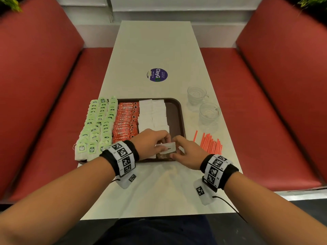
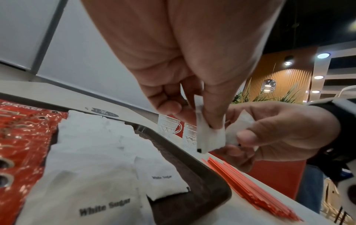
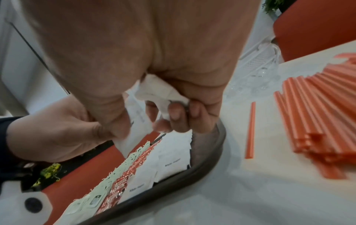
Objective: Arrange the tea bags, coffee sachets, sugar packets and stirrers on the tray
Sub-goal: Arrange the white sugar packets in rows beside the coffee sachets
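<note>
A brown tray [image 1: 179, 110] holds rows of green tea bags [image 1: 99, 124], red coffee sachets [image 1: 126, 121] and white sugar packets [image 1: 153, 114]. Over the tray's near right corner, my left hand [image 1: 163, 145] pinches a white sugar packet [image 1: 168, 147] between thumb and fingers. In the left wrist view that packet [image 2: 210, 137] hangs from the left hand [image 2: 202, 120]. My right hand [image 1: 177, 147] meets it there, and its curled fingers grip bunched sugar packets [image 3: 159, 91] against the palm. Orange stirrers [image 1: 210, 144] lie in a loose pile on the table, right of the tray.
Two empty glass cups [image 1: 196, 95] [image 1: 209, 113] stand right of the tray, beyond the stirrers. A single stirrer [image 3: 250, 130] lies apart between pile and tray. A round blue sticker [image 1: 157, 75] marks the table's middle. Red bench seats [image 1: 44, 103] flank both sides.
</note>
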